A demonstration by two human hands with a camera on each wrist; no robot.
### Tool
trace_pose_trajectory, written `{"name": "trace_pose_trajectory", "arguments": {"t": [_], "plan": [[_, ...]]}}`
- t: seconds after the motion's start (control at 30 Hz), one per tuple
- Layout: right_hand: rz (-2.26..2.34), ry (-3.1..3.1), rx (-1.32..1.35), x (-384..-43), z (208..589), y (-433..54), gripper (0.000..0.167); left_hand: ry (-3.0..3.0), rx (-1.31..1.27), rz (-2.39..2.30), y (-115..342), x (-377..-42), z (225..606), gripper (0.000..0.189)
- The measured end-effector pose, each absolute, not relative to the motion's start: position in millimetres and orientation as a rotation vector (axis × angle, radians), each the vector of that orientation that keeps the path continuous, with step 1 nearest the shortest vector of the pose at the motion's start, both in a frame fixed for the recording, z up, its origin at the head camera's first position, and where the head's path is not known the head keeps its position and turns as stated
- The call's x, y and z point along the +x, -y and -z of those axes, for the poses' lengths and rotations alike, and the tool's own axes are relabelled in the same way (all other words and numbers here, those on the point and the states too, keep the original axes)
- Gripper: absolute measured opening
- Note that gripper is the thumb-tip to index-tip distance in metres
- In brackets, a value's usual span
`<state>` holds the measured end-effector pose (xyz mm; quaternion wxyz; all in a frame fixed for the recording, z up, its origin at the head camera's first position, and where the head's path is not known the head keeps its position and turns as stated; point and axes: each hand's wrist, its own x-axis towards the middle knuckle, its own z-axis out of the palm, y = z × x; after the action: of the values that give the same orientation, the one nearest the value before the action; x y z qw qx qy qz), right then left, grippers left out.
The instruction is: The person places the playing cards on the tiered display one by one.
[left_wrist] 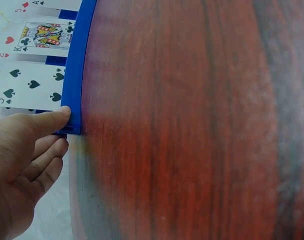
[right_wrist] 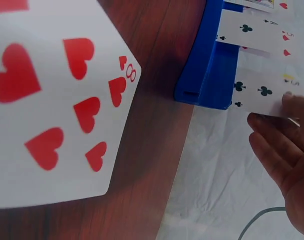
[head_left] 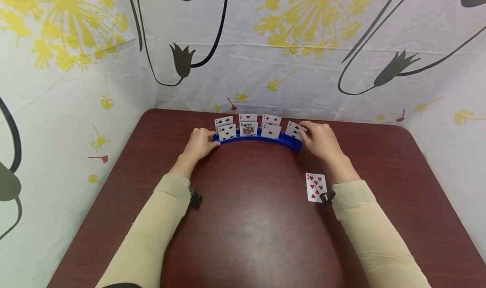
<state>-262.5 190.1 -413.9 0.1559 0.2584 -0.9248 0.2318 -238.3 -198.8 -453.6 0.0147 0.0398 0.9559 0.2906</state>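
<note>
A curved blue card holder (head_left: 247, 138) stands toward the back of the table, with playing cards upright in two rows. My left hand (head_left: 199, 143) grips its left end, thumb on top in the left wrist view, beside the five of spades (left_wrist: 34, 85). At the other end, my right hand (head_left: 322, 141) pinches a clubs playing card (right_wrist: 259, 92) by its upper edge; the card's lower edge is at the holder. The king of clubs (head_left: 248, 129) and ace of clubs (head_left: 271, 131) stand in front, with the two of hearts (head_left: 248, 117) and five of diamonds (head_left: 271, 119) behind.
An eight of hearts (head_left: 315, 186) lies face up on the dark red-brown table (head_left: 247, 220), near my right wrist. White cloth (head_left: 235, 77) with yellow and grey flower prints hangs behind the table and along both sides.
</note>
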Motion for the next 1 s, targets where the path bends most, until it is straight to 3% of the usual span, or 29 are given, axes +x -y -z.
{"name": "trace_pose_trajectory", "arguments": {"t": [0.3, 1.0], "plan": [[-0.738, 2.693, 0.685, -257, 418, -204, 0.038, -2.974, 0.104, -0.917, 199, -238, 454, 0.047], [-0.762, 2.805, 0.631, -247, 422, -227, 0.036, -2.985, 0.13, -0.891, 199, -239, 455, 0.046]]}}
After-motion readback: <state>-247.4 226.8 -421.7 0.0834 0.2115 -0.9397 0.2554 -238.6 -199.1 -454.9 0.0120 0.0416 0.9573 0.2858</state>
